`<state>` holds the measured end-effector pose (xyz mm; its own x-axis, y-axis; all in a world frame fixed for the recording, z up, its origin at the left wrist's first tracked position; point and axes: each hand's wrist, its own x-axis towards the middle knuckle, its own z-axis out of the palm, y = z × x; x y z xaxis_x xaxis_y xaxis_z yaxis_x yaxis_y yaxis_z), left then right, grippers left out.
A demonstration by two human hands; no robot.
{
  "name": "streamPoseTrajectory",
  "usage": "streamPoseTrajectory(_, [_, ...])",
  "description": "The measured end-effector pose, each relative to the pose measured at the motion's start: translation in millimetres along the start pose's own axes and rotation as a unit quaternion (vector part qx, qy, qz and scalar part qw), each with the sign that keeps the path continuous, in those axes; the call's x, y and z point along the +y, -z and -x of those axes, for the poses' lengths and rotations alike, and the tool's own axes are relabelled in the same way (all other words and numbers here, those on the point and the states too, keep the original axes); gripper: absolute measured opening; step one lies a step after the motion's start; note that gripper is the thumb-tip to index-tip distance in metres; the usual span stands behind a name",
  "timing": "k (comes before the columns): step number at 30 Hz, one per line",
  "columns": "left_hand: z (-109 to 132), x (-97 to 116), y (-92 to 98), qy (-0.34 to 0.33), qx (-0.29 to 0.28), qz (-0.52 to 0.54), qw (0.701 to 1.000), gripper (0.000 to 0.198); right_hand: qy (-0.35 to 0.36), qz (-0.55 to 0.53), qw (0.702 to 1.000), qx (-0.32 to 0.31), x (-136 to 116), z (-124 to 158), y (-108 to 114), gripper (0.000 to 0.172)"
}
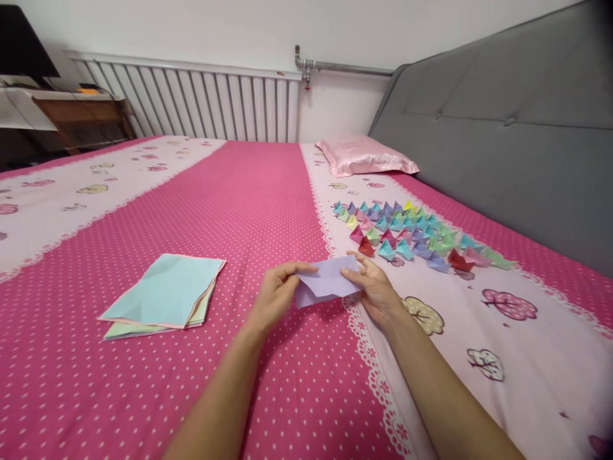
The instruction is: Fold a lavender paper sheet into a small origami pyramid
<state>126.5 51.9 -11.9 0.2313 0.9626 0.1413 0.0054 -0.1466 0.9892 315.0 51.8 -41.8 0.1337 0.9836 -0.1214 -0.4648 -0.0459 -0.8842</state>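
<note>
A sheet of lavender paper [330,279], folded over, is held just above the bed between both hands. My left hand [279,291] pinches its left end, thumb and fingers closed on it. At the other end, my right hand [376,287] grips the paper with the thumb on top and the fingers behind. The paper's lower edge bends and stands a little apart. To the left lies a stack of square paper sheets [165,291], light blue on top with pink and green edges below. Rows of small folded paper boats [405,249] in several colours stand to the right.
The bed has a pink dotted cover [258,211] with pale printed strips. A pink satin pillow [366,155] lies at the far right, beside a grey padded headboard [507,128]. Behind the bed are a white radiator [205,102] and a pipe [354,67]. A dark monitor [23,48] stands far left.
</note>
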Motion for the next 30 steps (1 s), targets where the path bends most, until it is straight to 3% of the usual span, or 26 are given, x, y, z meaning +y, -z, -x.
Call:
streamPoseTrajectory(4, [-1,4,4.6,0.091,0.006,0.179,0.980,0.038,0.048,0.014,0.999,0.018,-1,-1,2,0.057])
streamPoseTrajectory(7, [1,6,5.2,0.141,-0.004,0.154,0.978,0.051,0.056,0.016,0.998,0.005,-2,3,-2,0.050])
streamPoseTrajectory(10, [6,6,2.4,0.172,-0.104,0.085,0.976,0.045,0.053,0.015,0.998,-0.024,-3,9,-8,0.048])
streamPoseTrajectory(12, [9,4,-0.1,0.205,-0.186,0.059,0.959,0.038,0.047,0.021,0.998,-0.048,-2,12,-11,0.046])
streamPoseTrajectory(15, [13,1,-4.1,0.251,-0.234,0.058,0.937,0.035,0.043,0.036,0.996,-0.076,0,15,-13,0.046])
streamPoseTrajectory(19, [15,-3,-9.5,0.271,-0.220,0.098,0.932,0.036,0.045,0.033,0.993,-0.104,0,20,-17,0.048])
streamPoseTrajectory(23, [13,-1,-13.7,0.255,-0.151,0.153,0.943,0.036,0.042,0.013,0.988,-0.145,0,26,-24,0.039])
streamPoseTrajectory(26, [11,1,-15.3,0.241,-0.112,0.168,0.949,0.037,0.000,0.057,0.983,-0.176,4,28,-26,0.033])
streamPoseTrajectory(30, [11,0,-15.3,0.231,-0.114,0.165,0.952,0.036,-0.028,0.079,0.983,-0.165,11,28,-24,0.031])
